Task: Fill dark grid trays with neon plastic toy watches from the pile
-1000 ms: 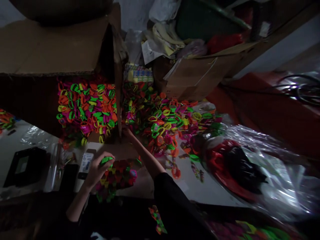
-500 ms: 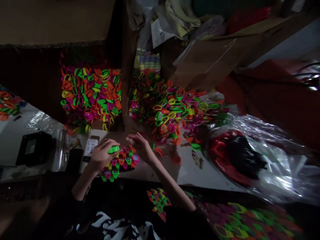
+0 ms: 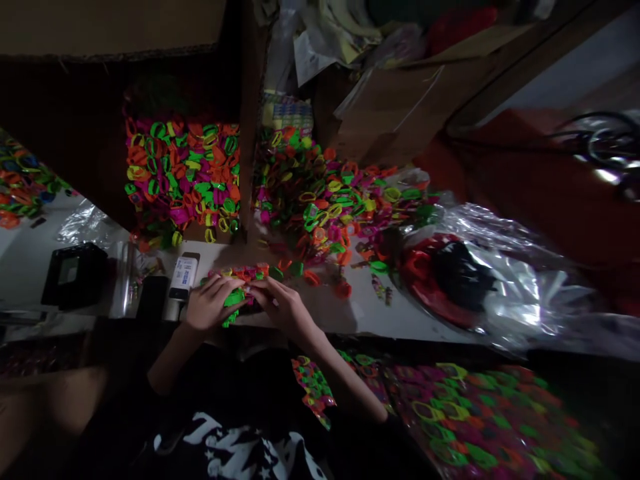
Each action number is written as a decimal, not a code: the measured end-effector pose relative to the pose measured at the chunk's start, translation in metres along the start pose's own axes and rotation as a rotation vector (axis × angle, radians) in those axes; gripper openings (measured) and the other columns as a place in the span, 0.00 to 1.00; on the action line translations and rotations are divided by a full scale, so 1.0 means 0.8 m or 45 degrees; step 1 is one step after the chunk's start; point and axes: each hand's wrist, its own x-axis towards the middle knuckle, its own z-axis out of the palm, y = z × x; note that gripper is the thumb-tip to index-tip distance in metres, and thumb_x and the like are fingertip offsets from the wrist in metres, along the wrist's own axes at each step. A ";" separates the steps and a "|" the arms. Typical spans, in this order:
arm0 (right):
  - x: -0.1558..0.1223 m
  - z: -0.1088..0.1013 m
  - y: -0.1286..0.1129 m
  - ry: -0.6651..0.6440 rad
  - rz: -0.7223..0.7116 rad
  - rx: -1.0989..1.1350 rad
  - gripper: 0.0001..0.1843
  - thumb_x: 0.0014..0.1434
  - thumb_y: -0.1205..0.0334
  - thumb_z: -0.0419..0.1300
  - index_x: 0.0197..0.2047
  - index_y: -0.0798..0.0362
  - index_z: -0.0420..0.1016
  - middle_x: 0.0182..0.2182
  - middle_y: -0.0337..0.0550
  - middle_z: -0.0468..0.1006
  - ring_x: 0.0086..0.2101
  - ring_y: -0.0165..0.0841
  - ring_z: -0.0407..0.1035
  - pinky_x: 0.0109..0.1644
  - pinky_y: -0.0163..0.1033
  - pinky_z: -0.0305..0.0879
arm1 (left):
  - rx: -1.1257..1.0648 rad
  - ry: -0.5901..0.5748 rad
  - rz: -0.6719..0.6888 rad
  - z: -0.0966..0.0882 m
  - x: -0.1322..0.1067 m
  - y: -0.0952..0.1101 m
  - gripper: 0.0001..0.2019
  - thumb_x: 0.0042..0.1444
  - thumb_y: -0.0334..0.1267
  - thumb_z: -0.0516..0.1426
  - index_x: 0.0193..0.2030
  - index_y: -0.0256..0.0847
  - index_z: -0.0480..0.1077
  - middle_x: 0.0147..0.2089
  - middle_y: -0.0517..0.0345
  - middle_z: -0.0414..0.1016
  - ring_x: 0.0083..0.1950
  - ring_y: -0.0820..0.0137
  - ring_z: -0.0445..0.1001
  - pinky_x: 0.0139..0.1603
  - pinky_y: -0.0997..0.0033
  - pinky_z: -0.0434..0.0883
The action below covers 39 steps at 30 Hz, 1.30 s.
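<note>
My left hand [image 3: 211,303] is closed around a bright green plastic toy watch [image 3: 234,299]. Bent and pressed together, the fingers of my right hand [image 3: 286,311] meet my left fingertips at the watch's upper end; whatever they pinch is too small or hidden to name. Beneath and behind both hands lies a block of toy watches [image 3: 257,272] in pink, orange, yellow and green, set close together on the white tabletop and partly covered by my hands.
A cardboard box [image 3: 249,133] holds many loose toy watches [image 3: 185,173]. Another loose pile [image 3: 340,200] spreads to its right. Left of my hands lie a white-labelled device [image 3: 183,275] and a black box [image 3: 74,275]. Clear plastic bags [image 3: 520,293] are at right, bagged watches [image 3: 490,413] below.
My right hand has come in from the right, its fingertips now meeting my left hand at the green watch. The camera view has shifted somewhat.
</note>
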 end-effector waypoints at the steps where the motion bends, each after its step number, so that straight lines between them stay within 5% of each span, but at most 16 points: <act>1: -0.003 -0.002 -0.005 0.001 0.014 -0.020 0.11 0.67 0.60 0.54 0.45 0.52 0.76 0.36 0.45 0.81 0.34 0.32 0.75 0.39 0.33 0.70 | 0.005 0.012 0.011 -0.002 -0.002 0.004 0.13 0.63 0.45 0.55 0.49 0.41 0.73 0.42 0.54 0.80 0.43 0.68 0.78 0.46 0.72 0.73; 8: -0.017 -0.006 -0.022 -0.018 0.031 -0.083 0.12 0.67 0.57 0.53 0.43 0.52 0.76 0.33 0.44 0.81 0.30 0.30 0.74 0.34 0.31 0.67 | 0.024 0.125 0.087 -0.012 -0.008 0.026 0.13 0.63 0.44 0.55 0.49 0.41 0.73 0.41 0.55 0.80 0.43 0.69 0.77 0.46 0.72 0.71; 16: -0.026 -0.020 -0.035 -0.238 -0.066 -0.327 0.14 0.69 0.59 0.50 0.39 0.51 0.76 0.32 0.44 0.80 0.30 0.30 0.74 0.34 0.31 0.64 | 0.152 0.038 0.114 0.000 -0.029 0.025 0.14 0.65 0.45 0.52 0.48 0.45 0.76 0.39 0.56 0.80 0.41 0.71 0.76 0.44 0.74 0.69; 23: -0.051 -0.016 -0.022 -0.513 0.054 -0.407 0.10 0.68 0.60 0.54 0.43 0.50 0.76 0.31 0.41 0.80 0.30 0.30 0.74 0.33 0.30 0.62 | 0.124 -0.319 0.123 0.014 -0.050 0.025 0.09 0.65 0.38 0.51 0.42 0.44 0.74 0.42 0.56 0.78 0.43 0.70 0.75 0.45 0.71 0.69; 28: -0.090 0.020 0.010 -0.785 0.011 -0.458 0.07 0.62 0.63 0.60 0.41 0.54 0.78 0.39 0.47 0.79 0.42 0.35 0.72 0.48 0.37 0.68 | 0.074 -0.758 -0.001 0.022 -0.077 0.048 0.13 0.58 0.23 0.52 0.46 0.41 0.70 0.43 0.56 0.77 0.44 0.67 0.76 0.40 0.70 0.71; 32: -0.119 0.051 0.047 -0.871 0.200 -0.235 0.06 0.60 0.69 0.59 0.41 0.57 0.76 0.38 0.48 0.79 0.39 0.34 0.73 0.45 0.36 0.69 | -0.080 -0.822 0.001 0.023 -0.092 0.057 0.16 0.58 0.26 0.56 0.51 0.43 0.67 0.50 0.55 0.74 0.49 0.65 0.75 0.49 0.65 0.72; 35: -0.129 0.073 0.084 -0.752 0.374 -0.049 0.10 0.56 0.75 0.56 0.41 0.57 0.75 0.35 0.45 0.80 0.34 0.32 0.73 0.41 0.35 0.68 | -0.197 -0.677 -0.052 0.019 -0.098 0.041 0.20 0.58 0.35 0.59 0.56 0.46 0.63 0.57 0.55 0.71 0.56 0.64 0.73 0.57 0.62 0.70; 39: -0.131 0.105 0.131 -0.274 0.528 0.116 0.10 0.54 0.73 0.55 0.39 0.58 0.74 0.35 0.46 0.79 0.34 0.32 0.71 0.40 0.34 0.68 | -0.191 -0.370 -0.142 0.018 -0.109 0.005 0.18 0.61 0.41 0.58 0.57 0.45 0.64 0.57 0.54 0.72 0.58 0.63 0.71 0.60 0.60 0.69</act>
